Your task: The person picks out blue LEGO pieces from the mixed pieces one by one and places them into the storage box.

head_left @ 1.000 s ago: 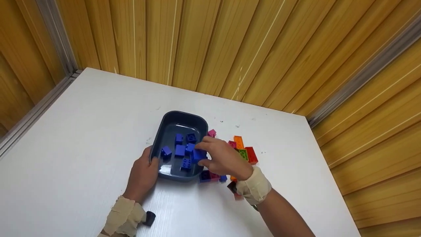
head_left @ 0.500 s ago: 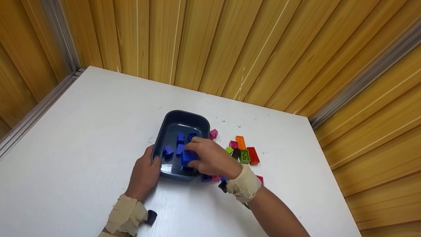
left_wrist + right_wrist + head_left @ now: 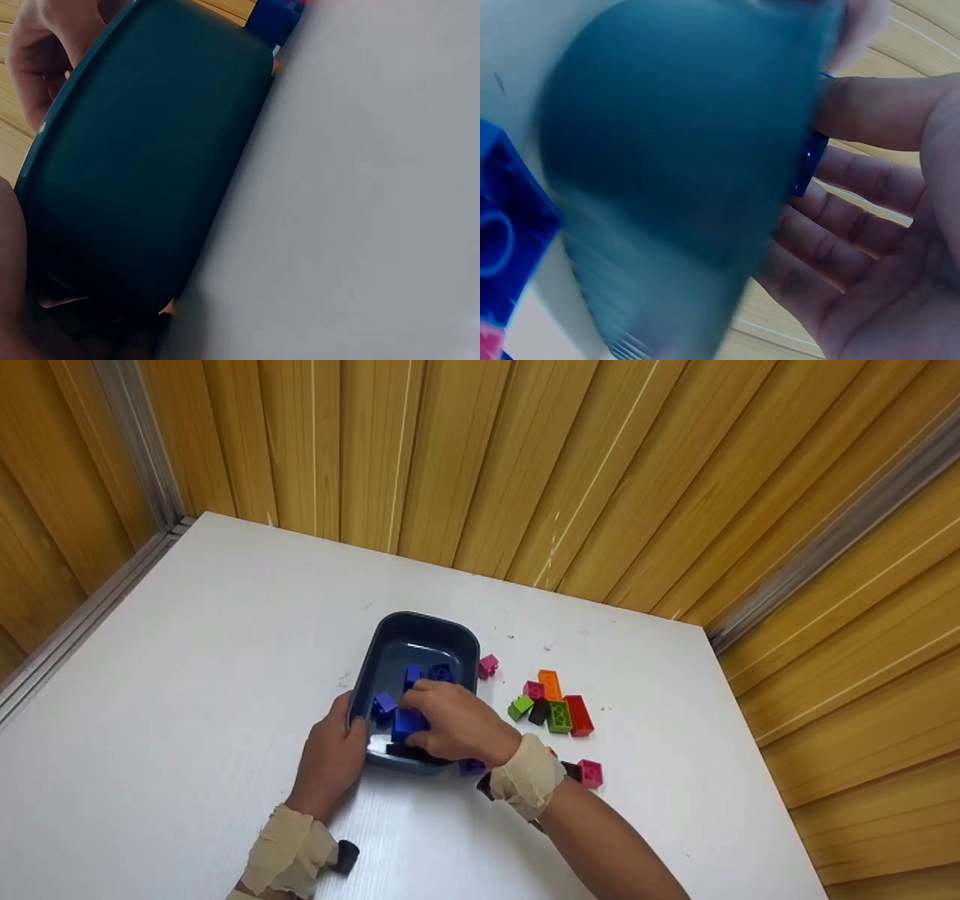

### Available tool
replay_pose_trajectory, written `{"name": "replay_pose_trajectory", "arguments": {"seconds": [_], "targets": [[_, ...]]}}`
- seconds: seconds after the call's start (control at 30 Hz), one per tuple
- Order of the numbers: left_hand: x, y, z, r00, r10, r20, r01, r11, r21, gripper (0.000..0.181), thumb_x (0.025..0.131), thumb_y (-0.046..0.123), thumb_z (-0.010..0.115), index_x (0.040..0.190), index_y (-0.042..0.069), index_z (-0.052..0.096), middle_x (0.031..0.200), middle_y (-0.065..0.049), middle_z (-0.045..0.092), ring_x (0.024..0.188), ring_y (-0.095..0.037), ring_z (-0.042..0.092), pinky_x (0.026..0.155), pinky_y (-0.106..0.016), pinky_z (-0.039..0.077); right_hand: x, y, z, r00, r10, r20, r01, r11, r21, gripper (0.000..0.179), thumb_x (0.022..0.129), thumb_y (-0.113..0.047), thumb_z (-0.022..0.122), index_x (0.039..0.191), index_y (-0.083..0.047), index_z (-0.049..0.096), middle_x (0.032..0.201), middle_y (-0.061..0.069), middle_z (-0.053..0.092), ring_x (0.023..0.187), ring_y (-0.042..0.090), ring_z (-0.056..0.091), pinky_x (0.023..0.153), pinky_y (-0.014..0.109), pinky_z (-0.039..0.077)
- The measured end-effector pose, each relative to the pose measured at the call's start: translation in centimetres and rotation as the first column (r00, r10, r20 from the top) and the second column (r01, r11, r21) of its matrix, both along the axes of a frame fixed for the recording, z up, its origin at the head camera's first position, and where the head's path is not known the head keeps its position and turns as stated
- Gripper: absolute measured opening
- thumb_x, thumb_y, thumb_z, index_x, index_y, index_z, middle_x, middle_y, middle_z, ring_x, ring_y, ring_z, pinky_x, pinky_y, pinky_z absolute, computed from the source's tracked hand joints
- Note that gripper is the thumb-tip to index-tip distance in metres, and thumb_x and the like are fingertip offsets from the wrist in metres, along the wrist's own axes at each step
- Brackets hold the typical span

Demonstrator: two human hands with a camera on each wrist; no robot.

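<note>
My right hand (image 3: pixel 454 725) reaches into the dark blue tray (image 3: pixel 427 620) and pinches a blue toy brick (image 3: pixel 407 725) between thumb and fingers, low over the tray's floor. In the right wrist view, the tray's wall hides most of that brick (image 3: pixel 808 165). With the thumb at the rim, my left hand (image 3: pixel 328 757) grips the tray's left side; its other fingers are hidden. More blue bricks lie in the tray, among them one at the left (image 3: pixel 384 704) and one near the right wall (image 3: pixel 440 672). My right hand covers others.
To the tray's right, loose bricks lie on the white table (image 3: pixel 262 585): pink (image 3: pixel 488 666), orange (image 3: pixel 550 685), red (image 3: pixel 578 715), green (image 3: pixel 559 717), lime (image 3: pixel 520 706) and black (image 3: pixel 539 712). A pink brick (image 3: pixel 590 773) lies by the right forearm. Wood-patterned walls (image 3: pixel 480 457) border the table.
My right hand has moved left across the tray with the blue brick, uncovering several bricks on the table. The left hand keeps its grip on the tray.
</note>
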State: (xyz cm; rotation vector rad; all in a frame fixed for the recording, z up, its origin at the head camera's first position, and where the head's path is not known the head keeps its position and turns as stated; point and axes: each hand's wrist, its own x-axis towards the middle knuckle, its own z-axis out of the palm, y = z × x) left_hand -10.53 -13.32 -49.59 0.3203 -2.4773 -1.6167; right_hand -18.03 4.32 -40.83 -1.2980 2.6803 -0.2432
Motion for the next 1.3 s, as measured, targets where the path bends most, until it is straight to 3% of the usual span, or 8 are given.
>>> {"name": "replay_pose_trajectory", "arguments": {"seconds": [0.4, 0.53, 1.07, 1.3], "targets": [[0.2, 0.2, 0.1, 1.0, 0.0, 0.004, 0.0, 1.0, -0.002, 0.048, 0.105, 0.017, 0.043, 0.152, 0.009, 0.05, 0.118, -0.016, 0.073, 0.094, -0.025, 0.06, 0.085, -0.044, 0.049, 0.0, -0.7, -2.4, 1.0, -0.006, -0.026, 0.007, 0.999, 0.049, 0.036, 0.09, -0.027, 0.081, 0.123, -0.012, 0.075, 0.116, 0.003, 0.073, 0.099, 0.016, 0.068, 0.097, 0.033, 0.059], [0.3, 0.2, 0.1, 1.0, -0.006, -0.002, 0.006, 1.0, 0.008, 0.049, 0.105, 0.017, 0.043, 0.153, 0.009, 0.049, 0.125, -0.017, 0.073, 0.098, -0.025, 0.062, 0.09, -0.047, 0.051, -0.2, -0.5, -2.9, 1.0, 0.011, -0.027, -0.01, 0.999, 0.037, 0.034, 0.088, -0.024, 0.082, 0.12, -0.013, 0.077, 0.11, 0.001, 0.073, 0.095, 0.015, 0.066, 0.093, 0.031, 0.058], [0.1, 0.0, 0.1, 1.0, -0.004, -0.003, 0.004, 1.0, 0.001, 0.049, 0.106, 0.017, 0.042, 0.153, 0.007, 0.048, 0.132, -0.02, 0.07, 0.103, -0.027, 0.063, 0.094, -0.049, 0.05, -0.5, -0.5, -3.2, 0.999, 0.007, -0.033, -0.006, 0.999, 0.039, 0.037, 0.087, -0.025, 0.082, 0.121, -0.012, 0.076, 0.112, 0.002, 0.073, 0.096, 0.016, 0.065, 0.094, 0.032, 0.057], [0.0, 0.0, 0.1, 1.0, -0.006, 0.005, 0.006, 1.0, -0.003, 0.05, 0.105, 0.018, 0.042, 0.153, 0.006, 0.048, 0.131, -0.019, 0.071, 0.102, -0.026, 0.062, 0.093, -0.048, 0.05, -0.5, -0.3, -2.8, 1.0, 0.004, 0.001, -0.004, 1.0, 0.021, 0.039, 0.089, -0.031, 0.082, 0.124, -0.014, 0.073, 0.115, 0.001, 0.071, 0.102, 0.016, 0.064, 0.099, 0.033, 0.057]]}}
